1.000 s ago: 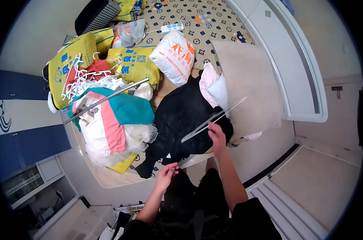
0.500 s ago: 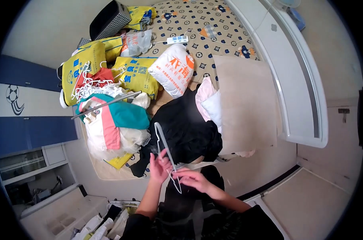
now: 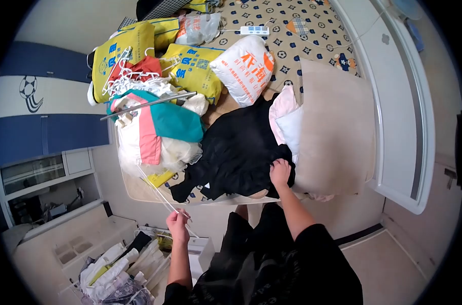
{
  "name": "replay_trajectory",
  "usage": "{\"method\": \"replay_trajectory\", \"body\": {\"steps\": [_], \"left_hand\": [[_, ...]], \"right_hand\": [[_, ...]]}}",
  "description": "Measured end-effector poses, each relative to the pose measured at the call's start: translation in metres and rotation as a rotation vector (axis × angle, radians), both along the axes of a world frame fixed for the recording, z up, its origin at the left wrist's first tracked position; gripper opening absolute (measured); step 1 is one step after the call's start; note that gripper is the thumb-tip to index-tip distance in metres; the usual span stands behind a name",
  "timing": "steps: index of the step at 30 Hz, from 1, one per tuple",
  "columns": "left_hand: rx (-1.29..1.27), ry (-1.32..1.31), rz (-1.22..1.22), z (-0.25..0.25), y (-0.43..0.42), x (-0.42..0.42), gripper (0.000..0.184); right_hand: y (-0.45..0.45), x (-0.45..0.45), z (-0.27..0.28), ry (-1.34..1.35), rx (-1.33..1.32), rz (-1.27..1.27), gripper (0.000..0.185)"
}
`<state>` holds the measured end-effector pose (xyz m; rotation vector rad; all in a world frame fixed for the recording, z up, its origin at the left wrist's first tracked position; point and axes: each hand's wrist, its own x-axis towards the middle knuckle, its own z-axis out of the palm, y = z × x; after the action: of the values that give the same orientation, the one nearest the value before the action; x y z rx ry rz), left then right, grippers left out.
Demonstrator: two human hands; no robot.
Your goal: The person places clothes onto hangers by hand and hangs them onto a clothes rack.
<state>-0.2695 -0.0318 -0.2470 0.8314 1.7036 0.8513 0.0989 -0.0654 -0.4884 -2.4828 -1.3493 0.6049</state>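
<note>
In my left hand (image 3: 178, 223) is a thin white clothes hanger (image 3: 160, 192), gripped near one end with the fingers closed. The hanger points up and left, over the bed's front edge. A black garment (image 3: 236, 147) lies spread on the bed, with its sleeve reaching toward the front left. My right hand (image 3: 280, 173) rests at the garment's right side, fingers curled on the black cloth. Just beyond that hand are a white pillow-like item (image 3: 291, 127) and pink cloth (image 3: 282, 109).
Left of the garment sits a clothes pile with a green-and-pink piece (image 3: 172, 119), a metal rod (image 3: 149, 105) and tangled white hangers (image 3: 139, 81). Yellow bags (image 3: 192, 71) and a white bag (image 3: 244, 68) stand behind. A beige board (image 3: 337, 132) lies right. Hung clothes (image 3: 114, 267) are lower left.
The hanger has gone from between both hands to my left hand alone, lower and to the left. My right hand has moved up and right onto the black garment. The view has shifted.
</note>
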Motion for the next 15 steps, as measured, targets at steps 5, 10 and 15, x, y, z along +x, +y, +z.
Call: {"method": "replay_trajectory", "body": {"steps": [5,10,15], "left_hand": [[-0.091,-0.127,0.143,-0.001,-0.001,0.004,0.025],[-0.066,-0.311,-0.051,0.038,0.022,0.044,0.045],[0.256,-0.485,-0.444,0.077,0.043,0.085,0.08]], "right_hand": [[0.025,0.002,0.078,0.442,0.224,-0.136,0.019],[0.036,-0.02,0.228,0.707,0.498,-0.097,0.021],[0.033,-0.034,0.376,1.054,0.539,0.05,0.025]]}}
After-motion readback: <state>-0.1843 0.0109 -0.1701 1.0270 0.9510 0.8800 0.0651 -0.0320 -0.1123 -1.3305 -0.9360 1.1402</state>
